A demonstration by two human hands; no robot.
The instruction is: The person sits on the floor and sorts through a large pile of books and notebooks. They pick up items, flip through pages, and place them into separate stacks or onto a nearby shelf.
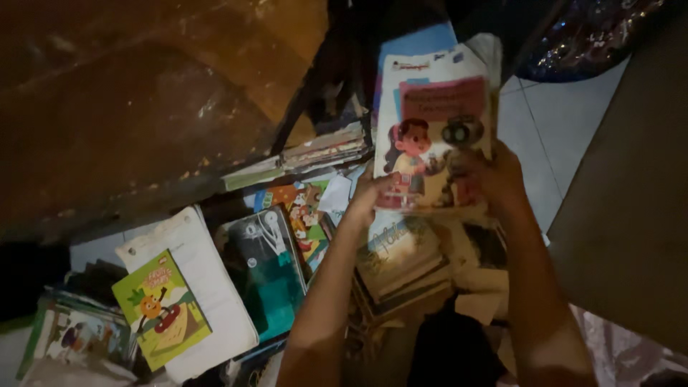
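Both my hands hold up a white picture book (pixel 433 107) with a pink title band and a cartoon child and robot on its cover. My left hand (pixel 367 197) grips its lower left edge. My right hand (pixel 494 175) grips its lower right corner. The book is upright, above a stack of books (pixel 401 261) on the floor below it. Behind it a blue book (pixel 416 39) shows at the top.
A green booklet with an orange cartoon figure (pixel 161 308) lies on a white book (pixel 208 287) at lower left. A dark teal book (pixel 265 265) and colourful books (pixel 304 215) lie beside it. A brown wall (pixel 143 93) fills the upper left; tiled floor (pixel 545 129) is at right.
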